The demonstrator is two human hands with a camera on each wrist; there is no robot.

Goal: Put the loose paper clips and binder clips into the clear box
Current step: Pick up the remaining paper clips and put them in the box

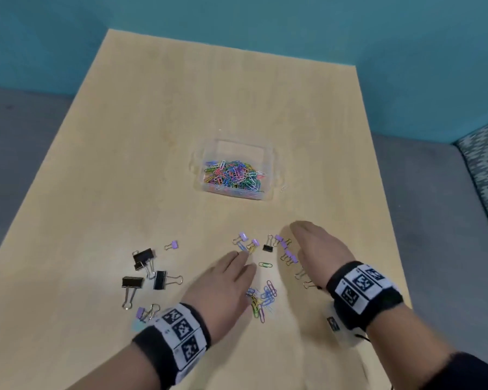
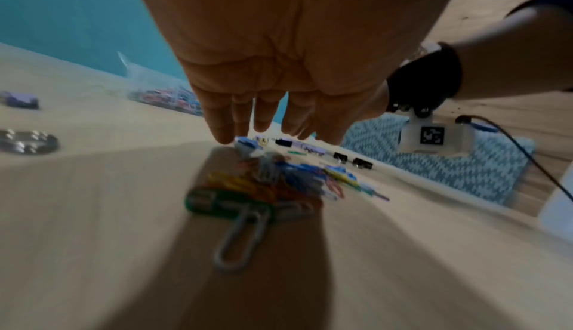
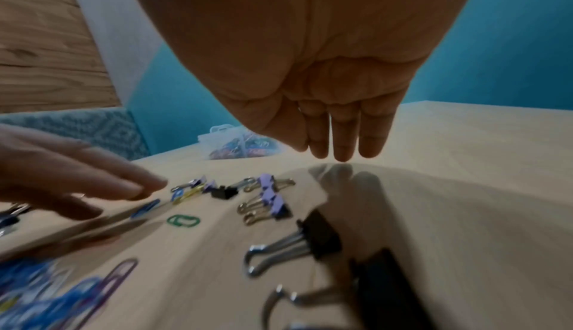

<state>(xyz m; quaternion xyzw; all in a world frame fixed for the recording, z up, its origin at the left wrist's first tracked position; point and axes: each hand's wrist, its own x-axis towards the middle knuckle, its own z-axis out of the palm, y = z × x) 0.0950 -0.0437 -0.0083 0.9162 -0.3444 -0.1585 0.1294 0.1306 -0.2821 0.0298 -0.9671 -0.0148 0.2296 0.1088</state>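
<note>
Both hands sit lowest in the head view, each wrist wrapped in a black band with checkered tags. Left hand [image 1: 223,280] is flat, fingers straight, tips touching a blue paper clip [image 1: 242,247]; beside its palm lies a tangled heap of wiry colored paper clips [image 1: 261,301]. Right hand [image 1: 314,249] stands on edge, fingers straight together, holding nothing, just right of some small lilac binder clips [image 1: 289,256]. One green paper clip [image 1: 265,265] lies between the hands, long axis left-right. Four black binder clips [image 1: 144,256] with steel loop handles lie at the left. Clear box [image 1: 234,171], a glossy plastic rectangle, sits farther back on the pale wood table [image 1: 124,164], already holding many clips
</note>
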